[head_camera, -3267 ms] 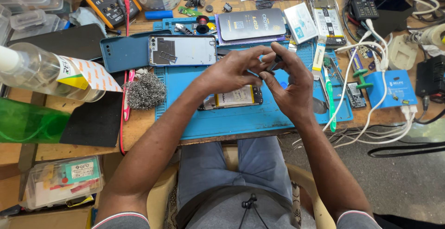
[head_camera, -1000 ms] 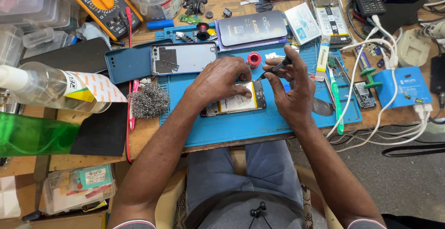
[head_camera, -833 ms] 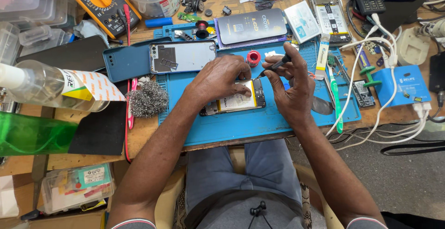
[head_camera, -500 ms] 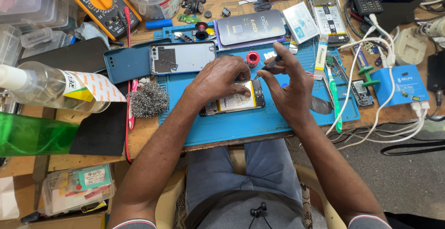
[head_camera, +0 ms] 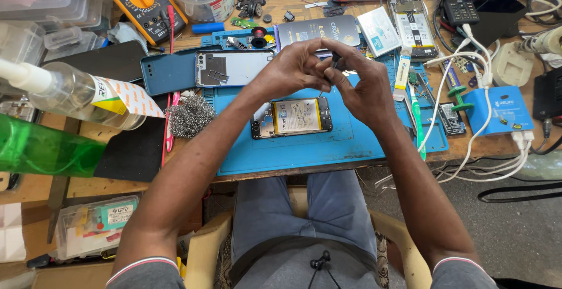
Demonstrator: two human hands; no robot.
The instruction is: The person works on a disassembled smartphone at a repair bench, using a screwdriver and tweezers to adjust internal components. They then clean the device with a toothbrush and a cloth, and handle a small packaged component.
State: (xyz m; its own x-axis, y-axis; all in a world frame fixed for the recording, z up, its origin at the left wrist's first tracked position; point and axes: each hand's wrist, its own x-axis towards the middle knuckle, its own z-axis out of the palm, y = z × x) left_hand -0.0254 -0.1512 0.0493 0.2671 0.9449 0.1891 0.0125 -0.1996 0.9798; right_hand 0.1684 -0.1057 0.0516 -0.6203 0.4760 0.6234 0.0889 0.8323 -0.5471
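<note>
An opened phone [head_camera: 291,117] lies face down on the blue work mat [head_camera: 304,148], its battery and board exposed. My left hand [head_camera: 293,69] and my right hand [head_camera: 363,84] are raised together just above and behind it, fingertips meeting around a small dark tool [head_camera: 335,62] with a thin tip pointing down. Which hand carries the tool's weight is hard to tell; both pinch it. A phone back cover [head_camera: 229,68] lies on the mat's upper left beside a blue case [head_camera: 168,74].
A steel wool ball [head_camera: 188,115], red tweezers [head_camera: 170,119], a clear spray bottle [head_camera: 76,96] and a green bottle [head_camera: 41,151] sit left. A multimeter [head_camera: 143,2], boxes and phone parts crowd the back. White cables [head_camera: 468,125] and a blue charger box [head_camera: 497,110] lie right.
My left hand has lifted off the opened phone and joined my right hand above it. The phone's battery is now uncovered. Both hands now pinch the small tool.
</note>
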